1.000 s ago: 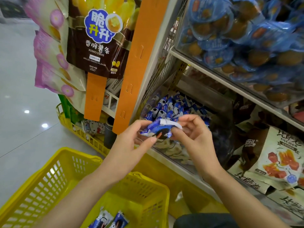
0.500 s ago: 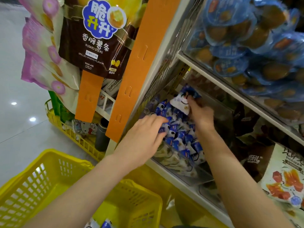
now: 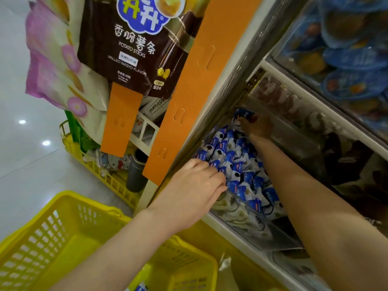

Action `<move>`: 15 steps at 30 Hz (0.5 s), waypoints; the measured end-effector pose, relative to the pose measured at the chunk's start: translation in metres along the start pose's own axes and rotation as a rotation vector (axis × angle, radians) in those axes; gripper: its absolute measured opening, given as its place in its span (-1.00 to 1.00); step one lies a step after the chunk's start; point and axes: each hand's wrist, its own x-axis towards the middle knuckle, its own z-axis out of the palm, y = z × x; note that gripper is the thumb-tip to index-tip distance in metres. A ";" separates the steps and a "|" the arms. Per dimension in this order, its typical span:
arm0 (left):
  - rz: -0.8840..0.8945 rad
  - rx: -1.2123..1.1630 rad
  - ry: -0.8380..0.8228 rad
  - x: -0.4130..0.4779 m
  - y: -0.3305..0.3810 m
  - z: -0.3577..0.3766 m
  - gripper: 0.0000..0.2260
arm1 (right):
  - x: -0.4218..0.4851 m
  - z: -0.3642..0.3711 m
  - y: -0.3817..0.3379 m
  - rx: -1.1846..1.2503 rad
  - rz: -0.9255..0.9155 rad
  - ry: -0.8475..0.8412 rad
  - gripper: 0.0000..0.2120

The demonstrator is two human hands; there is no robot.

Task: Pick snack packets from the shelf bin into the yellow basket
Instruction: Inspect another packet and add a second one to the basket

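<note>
The left hand point(image 3: 195, 185) is extended forward with its back upward, the fingers bent downward and their tips out of view. The right arm point(image 3: 315, 206) reaches farther forward. The right hand point(image 3: 257, 129) pinches a snack packet point(image 3: 241, 115) at its fingertips.

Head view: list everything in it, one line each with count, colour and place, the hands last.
snack packets: many, blue and white, piled in the shelf bin
shelf bin: one, clear, lower shelf, centre
yellow basket: one, yellow, lower left
potato sticks bag: one, dark brown, hanging top centre
pink bags: several, pink and cream, hanging upper left
orange strips: two, orange, along the shelf frame
blue-wrapped snacks: many, blue, upper shelf, right
left hand: fingers among the packets at the bin's front, grip hidden
right hand: holds the held packet at the bin's back
</note>
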 end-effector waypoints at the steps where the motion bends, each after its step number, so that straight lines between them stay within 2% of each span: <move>1: 0.002 0.005 0.006 0.000 0.000 0.000 -0.71 | 0.000 0.000 0.002 -0.039 0.001 -0.070 -0.67; 3: 0.001 0.007 0.007 0.000 0.000 0.001 -0.75 | 0.000 0.001 0.006 -0.086 -0.002 -0.191 -0.68; 6: -0.002 -0.003 -0.006 0.000 0.000 0.002 -0.77 | 0.000 0.001 0.008 -0.100 -0.066 -0.271 -0.76; 9: -0.005 -0.001 -0.022 0.000 0.000 0.001 -0.75 | 0.001 -0.002 0.008 -0.148 -0.109 -0.339 -0.69; 11: -0.007 -0.001 -0.021 0.000 -0.001 0.000 -0.73 | 0.004 -0.004 0.009 -0.118 -0.123 -0.306 -0.62; 14: 0.000 0.001 -0.014 0.000 0.000 0.000 -0.72 | 0.009 -0.007 0.017 -0.091 -0.126 -0.136 -0.70; 15: 0.002 0.002 -0.015 0.000 0.000 0.000 -0.71 | 0.010 -0.008 0.021 -0.115 -0.107 -0.126 -0.71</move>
